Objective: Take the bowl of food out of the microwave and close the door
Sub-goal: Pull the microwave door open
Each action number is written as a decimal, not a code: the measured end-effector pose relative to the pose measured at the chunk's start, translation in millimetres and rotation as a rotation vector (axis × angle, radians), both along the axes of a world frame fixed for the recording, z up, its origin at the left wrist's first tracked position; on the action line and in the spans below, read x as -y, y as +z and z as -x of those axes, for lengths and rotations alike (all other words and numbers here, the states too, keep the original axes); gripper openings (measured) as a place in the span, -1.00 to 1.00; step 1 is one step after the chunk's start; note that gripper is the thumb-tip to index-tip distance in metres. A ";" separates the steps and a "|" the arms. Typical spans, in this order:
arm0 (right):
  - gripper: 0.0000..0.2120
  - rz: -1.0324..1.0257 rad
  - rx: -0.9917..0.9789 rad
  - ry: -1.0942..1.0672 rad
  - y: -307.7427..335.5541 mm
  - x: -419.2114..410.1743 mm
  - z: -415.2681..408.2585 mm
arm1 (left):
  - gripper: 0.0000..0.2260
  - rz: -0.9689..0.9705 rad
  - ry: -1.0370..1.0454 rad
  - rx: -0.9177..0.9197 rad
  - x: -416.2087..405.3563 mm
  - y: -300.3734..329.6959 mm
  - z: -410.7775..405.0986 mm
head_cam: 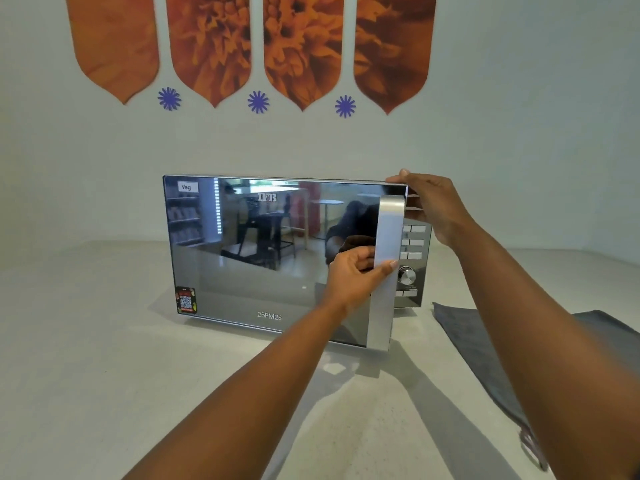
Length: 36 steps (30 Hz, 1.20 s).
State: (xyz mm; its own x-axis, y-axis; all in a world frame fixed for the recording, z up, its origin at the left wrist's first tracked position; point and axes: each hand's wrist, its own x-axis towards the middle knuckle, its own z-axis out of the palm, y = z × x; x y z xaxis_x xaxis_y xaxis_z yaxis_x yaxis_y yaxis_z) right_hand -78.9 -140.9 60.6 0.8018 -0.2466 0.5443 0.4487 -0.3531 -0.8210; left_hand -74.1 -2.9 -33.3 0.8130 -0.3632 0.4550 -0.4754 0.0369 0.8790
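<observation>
A silver microwave (242, 271) with a mirrored door stands on the pale counter against the wall. My left hand (353, 275) grips the vertical silver door handle (388, 237) at mid-height, fingers curled behind it. The door's handle side stands slightly out from the control panel (414, 258). My right hand (433, 206) rests on the microwave's top right corner, fingers over the top edge and thumb on the front. The mirrored door hides the inside, so no bowl of food is in sight.
A dark grey cloth (485, 341) lies on the counter to the right of the microwave. The pale counter (104, 341) stretches left and in front of it. Orange flower panels (252, 46) hang on the wall behind.
</observation>
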 end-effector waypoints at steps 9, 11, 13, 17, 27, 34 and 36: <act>-0.75 0.121 0.033 0.183 1.6 -32.6 35.5 | -0.58 0.142 0.006 0.032 -29.7 18.7 39.9; -0.70 0.123 0.076 0.188 0.9 -41.3 40.4 | -0.55 0.156 -0.028 0.019 -37.8 19.3 48.1; -0.67 0.114 0.127 0.196 -0.3 -49.4 42.7 | -0.53 0.180 -0.077 0.019 -45.5 24.0 57.0; -0.67 0.085 0.244 0.260 -2.3 -70.0 39.1 | -0.43 0.328 -0.043 -0.018 -60.8 43.7 75.3; -0.58 0.160 0.368 0.320 -3.6 -143.0 72.8 | -0.77 0.347 0.671 0.270 -137.1 90.7 79.0; -0.53 0.160 0.425 0.491 -10.5 -197.5 87.2 | -0.72 -0.333 0.615 0.280 -199.0 128.3 122.6; -0.56 0.141 0.454 0.508 -13.0 -210.0 84.6 | -0.72 -0.468 0.643 0.255 -212.1 136.7 130.8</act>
